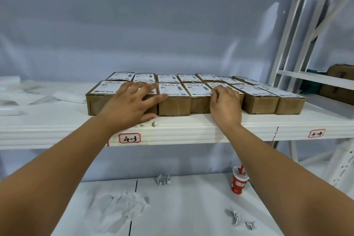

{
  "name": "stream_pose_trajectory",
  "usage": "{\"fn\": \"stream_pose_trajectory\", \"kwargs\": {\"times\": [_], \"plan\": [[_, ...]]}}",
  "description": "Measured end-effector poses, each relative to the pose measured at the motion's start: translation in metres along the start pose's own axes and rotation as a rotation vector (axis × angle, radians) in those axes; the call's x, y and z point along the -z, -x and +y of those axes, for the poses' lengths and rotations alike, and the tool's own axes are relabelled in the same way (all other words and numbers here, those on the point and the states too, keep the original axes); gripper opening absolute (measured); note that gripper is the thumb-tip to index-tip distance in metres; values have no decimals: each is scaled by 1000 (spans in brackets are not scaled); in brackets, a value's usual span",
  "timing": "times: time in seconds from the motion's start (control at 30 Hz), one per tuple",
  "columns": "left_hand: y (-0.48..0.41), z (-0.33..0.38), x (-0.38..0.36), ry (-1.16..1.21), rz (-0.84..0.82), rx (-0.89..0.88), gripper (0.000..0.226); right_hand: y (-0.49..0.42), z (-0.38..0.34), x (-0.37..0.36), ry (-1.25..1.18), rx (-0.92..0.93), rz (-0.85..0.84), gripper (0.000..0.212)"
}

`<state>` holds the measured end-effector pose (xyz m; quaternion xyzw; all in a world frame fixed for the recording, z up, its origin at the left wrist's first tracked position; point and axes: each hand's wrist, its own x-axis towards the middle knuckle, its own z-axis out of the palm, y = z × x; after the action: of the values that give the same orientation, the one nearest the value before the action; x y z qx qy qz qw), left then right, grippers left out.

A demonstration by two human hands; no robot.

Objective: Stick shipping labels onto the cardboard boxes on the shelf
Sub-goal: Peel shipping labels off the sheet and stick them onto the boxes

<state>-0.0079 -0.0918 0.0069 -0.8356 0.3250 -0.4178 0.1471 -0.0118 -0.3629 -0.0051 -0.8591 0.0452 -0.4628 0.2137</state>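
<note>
Brown boxes (174, 105) in two rows by the shelf's (191, 128) front edge carry white labels (171, 89). The left hand (130, 103) lies spread flat on one box. The right hand (226, 103) curls its fingers at a label's edge, grip unclear.

A red-bordered tag (129, 138) on the shelf (191, 132) front edge reads "4-3". The second tag (316, 133) further right is blurred, and the print on the box labels (171, 88) is too small to read.

Fourteen cardboard boxes (173, 104), seven per row; two red-edged shelf tags (129, 138); one red cup (238, 183)
</note>
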Motion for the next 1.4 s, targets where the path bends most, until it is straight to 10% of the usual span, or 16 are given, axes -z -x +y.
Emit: {"fn": "stream_pose_trajectory", "kwargs": {"times": [0.17,0.6,0.8,1.0,1.4], "plan": [[-13,6,3,-71,11,-192,49,2,-1,0,-36,-1,30,22],[-5,13,2,-24,32,19,60,6,-3,3,-83,-44,122,21],[0,11,-5,44,-51,239,65,2,-4,16,-69,-409,192,41],[1,12,-8,132,-64,302,68,-8,3,27,-187,-709,26,63],[1,12,-12,160,-40,299,55,-2,2,25,-73,-623,-106,64]]}}
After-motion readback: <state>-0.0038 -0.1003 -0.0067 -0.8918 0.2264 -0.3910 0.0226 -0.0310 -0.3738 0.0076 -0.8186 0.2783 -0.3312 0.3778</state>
